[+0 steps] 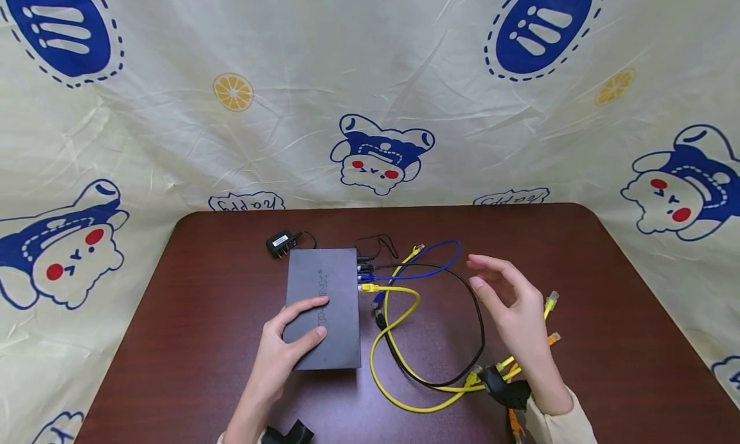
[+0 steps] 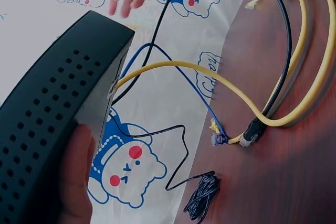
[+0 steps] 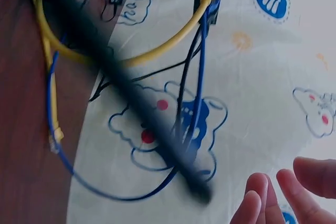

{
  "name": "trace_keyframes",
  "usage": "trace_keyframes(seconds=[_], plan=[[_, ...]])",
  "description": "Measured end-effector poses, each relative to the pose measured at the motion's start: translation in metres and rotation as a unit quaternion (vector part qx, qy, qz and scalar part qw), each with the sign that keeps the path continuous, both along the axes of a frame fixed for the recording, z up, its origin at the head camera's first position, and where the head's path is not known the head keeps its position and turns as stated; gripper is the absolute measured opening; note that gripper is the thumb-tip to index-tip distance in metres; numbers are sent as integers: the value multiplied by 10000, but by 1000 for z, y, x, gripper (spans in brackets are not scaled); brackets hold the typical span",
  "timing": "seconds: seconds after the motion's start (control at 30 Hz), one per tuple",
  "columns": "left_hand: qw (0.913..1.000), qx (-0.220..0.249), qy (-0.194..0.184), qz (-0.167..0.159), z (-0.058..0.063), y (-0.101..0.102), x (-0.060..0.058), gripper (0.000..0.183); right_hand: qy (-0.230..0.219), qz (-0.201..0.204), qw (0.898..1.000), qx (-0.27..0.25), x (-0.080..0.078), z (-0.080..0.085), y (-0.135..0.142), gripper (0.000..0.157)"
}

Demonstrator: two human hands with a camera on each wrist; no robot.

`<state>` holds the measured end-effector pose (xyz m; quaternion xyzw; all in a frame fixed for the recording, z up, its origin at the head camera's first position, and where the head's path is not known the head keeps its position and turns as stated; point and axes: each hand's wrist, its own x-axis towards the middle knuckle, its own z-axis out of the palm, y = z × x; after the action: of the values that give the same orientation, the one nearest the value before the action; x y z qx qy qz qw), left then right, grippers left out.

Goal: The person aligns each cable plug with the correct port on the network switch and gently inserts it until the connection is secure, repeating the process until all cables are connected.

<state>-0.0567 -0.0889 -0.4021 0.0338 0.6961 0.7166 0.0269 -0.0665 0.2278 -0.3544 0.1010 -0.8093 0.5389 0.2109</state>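
My left hand (image 1: pixel 280 347) grips a dark grey network switch (image 1: pixel 341 322), thumb and forefinger lying on its lettered face. In the left wrist view, its vented side (image 2: pixel 47 98) faces the camera, held up in front of the hanging cloth. A yellow cable (image 1: pixel 399 289), a blue cable (image 1: pixel 416 277) and a black cable (image 1: pixel 476 302) run from ports along its right edge, above which a thin power lead enters. To the right of the cables, my right hand (image 1: pixel 517 302) is raised with nothing in it, its thumb (image 3: pixel 317 177) apart from its fingers.
A black power adapter (image 1: pixel 281 243) lies near the table's back edge, its thin lead (image 2: pixel 202 195) bundled. Loose yellow plugs (image 1: pixel 552 301) and an orange cable (image 1: pixel 514 425) lie around the right forearm. A patterned cloth (image 1: pixel 289 148) hangs behind the brown table (image 1: pixel 191 328).
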Motion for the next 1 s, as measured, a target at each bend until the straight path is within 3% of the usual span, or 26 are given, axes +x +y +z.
trace_keyframes(seconds=[0.37,0.6,0.8,1.0], plan=[[9999,126,90,19,-2,-2,1,36,-869,-778,9932,-33,24,-25,33,29],[9998,122,133,19,-3,-3,2,36,-1593,-1242,9794,-72,38,-46,54,30],[9998,143,107,30,-4,-3,2,36,-1884,-1528,9701,124,46,-60,66,28],[9999,166,43,25,-4,-2,3,36,-2060,-1786,9599,650,50,-71,73,26]])
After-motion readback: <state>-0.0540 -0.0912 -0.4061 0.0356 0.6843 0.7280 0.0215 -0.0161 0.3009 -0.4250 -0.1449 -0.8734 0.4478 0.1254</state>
